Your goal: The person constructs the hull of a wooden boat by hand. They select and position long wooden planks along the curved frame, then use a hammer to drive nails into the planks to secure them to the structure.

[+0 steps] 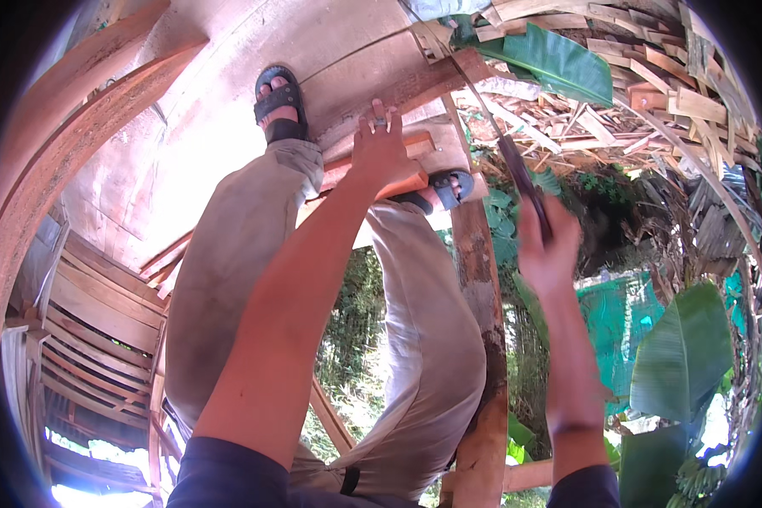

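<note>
"So, what is in the right hand (546, 241)?"

"It grips the dark handle of a long, thin-bladed tool (510, 157). I can't tell if it's a saw or a big knife."

"Where does the blade go?"

"Up and to the left, past the right end of a brown plank (432, 85). I can't tell if they touch."

"And the left hand (379, 148)?"

"Its fingers are stretched out at the plank, not curled up. I can't see if it pushes down. An orange-brown piece of wood (412, 184) is by its wrist."

"What's near the plank?"

"One sandal (277, 103) is just beside its left end. Up on the right are a big green leaf (563, 66) and lots of wood scraps (626, 93)."
</note>
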Tool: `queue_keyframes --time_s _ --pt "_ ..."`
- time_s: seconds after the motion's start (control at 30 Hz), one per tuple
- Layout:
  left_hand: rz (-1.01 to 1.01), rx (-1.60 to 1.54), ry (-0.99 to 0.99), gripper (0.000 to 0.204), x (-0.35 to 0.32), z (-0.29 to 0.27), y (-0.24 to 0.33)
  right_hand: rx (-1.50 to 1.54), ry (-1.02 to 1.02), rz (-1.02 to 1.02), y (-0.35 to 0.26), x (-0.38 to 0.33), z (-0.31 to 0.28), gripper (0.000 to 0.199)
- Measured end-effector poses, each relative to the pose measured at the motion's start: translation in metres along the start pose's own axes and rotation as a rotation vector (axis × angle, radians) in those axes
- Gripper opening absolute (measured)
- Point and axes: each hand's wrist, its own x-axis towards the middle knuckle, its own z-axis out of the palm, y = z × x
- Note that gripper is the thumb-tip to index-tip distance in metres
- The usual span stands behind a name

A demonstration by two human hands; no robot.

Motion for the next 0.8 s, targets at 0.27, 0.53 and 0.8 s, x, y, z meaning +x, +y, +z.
queue_keyframes --time_s 0.27,0.53,0.8 --pt "0.008 0.009 -0.081 0.113 0.021 -0.011 -0.006 0.004 0.024 -0.069 0.013 -0.034 -0.025 0.022" --pt "0.132 0.021 0.101 0.105 0.031 0.008 0.005 -0.117 0.121 -0.050 -0.006 0.082 0.035 0.027" --pt "0.072 -0.045 0.092 0.107 0.023 0.007 -0.012 -0.012 -0.025 -0.079 -0.010 -0.068 -0.054 0.019"
